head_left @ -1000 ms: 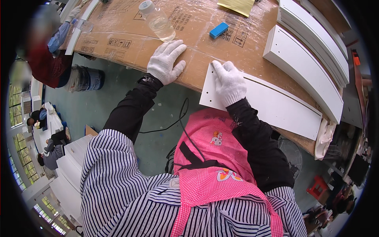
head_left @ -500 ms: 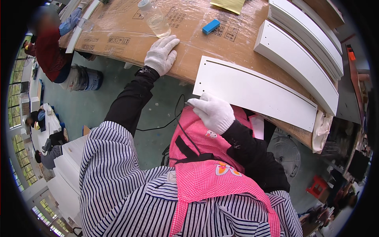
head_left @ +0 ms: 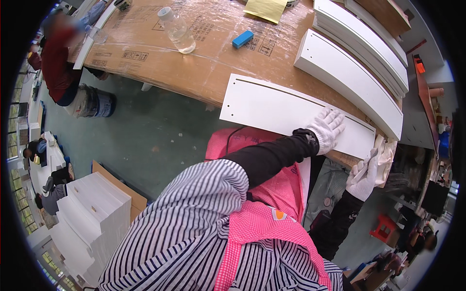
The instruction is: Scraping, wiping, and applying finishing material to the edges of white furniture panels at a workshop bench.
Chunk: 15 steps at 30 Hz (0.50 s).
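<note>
A long white panel (head_left: 276, 104) with a groove along its far edge and small dark holes at its left end lies at the table's near edge. My left hand (head_left: 327, 130), in a white knit glove, rests flat on it towards its right end, fingers stretched out. Just off the panel's right corner is my gloved right hand (head_left: 363, 177), its fingers drawn together. Whatever sits between those fingers is too small to make out. A cream cloth (head_left: 386, 162) hangs from the table edge beside this hand.
Several white panels (head_left: 347, 80) are stacked on the cardboard-covered table (head_left: 208, 72). A clear bottle (head_left: 177, 34), a blue block (head_left: 242, 39) and yellow paper (head_left: 266, 8) stand or lie farther back. A floor fan (head_left: 330, 186) is below; a person in red (head_left: 60, 63) is at far left.
My left hand has left the bare table and crossed rightward onto the panel. My right hand has moved from the panel's left end to its right end.
</note>
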Each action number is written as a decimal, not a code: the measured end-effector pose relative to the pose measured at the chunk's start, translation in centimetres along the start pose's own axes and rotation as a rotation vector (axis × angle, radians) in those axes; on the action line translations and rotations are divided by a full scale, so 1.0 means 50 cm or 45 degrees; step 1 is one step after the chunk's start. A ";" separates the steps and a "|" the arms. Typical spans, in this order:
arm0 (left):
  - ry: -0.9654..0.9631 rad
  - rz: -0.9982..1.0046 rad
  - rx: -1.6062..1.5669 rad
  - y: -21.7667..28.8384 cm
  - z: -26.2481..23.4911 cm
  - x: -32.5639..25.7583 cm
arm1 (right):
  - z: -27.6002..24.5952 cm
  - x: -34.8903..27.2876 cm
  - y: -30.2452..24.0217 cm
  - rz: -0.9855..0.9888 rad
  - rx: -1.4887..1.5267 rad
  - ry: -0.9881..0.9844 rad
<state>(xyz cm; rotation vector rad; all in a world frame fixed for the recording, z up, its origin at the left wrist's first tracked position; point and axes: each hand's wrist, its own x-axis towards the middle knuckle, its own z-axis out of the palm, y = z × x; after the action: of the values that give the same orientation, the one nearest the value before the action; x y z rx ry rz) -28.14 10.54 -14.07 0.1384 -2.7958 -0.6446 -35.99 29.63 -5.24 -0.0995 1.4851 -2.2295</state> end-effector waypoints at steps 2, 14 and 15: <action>0.061 -0.059 0.015 -0.078 -0.050 -0.080 | 0.007 -0.006 0.022 0.190 0.207 -0.099; 0.218 -1.026 0.792 -0.221 -0.347 -0.628 | 0.492 -0.095 0.398 0.797 0.289 -1.173; 0.210 -1.003 0.784 -0.218 -0.349 -0.616 | 0.500 -0.099 0.426 0.894 0.477 -1.114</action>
<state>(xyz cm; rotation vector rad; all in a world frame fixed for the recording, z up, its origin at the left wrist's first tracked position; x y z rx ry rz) 6.67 -1.82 -11.12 1.3713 -2.6095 0.1280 -16.90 3.55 -12.87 -0.3247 0.4980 -1.5162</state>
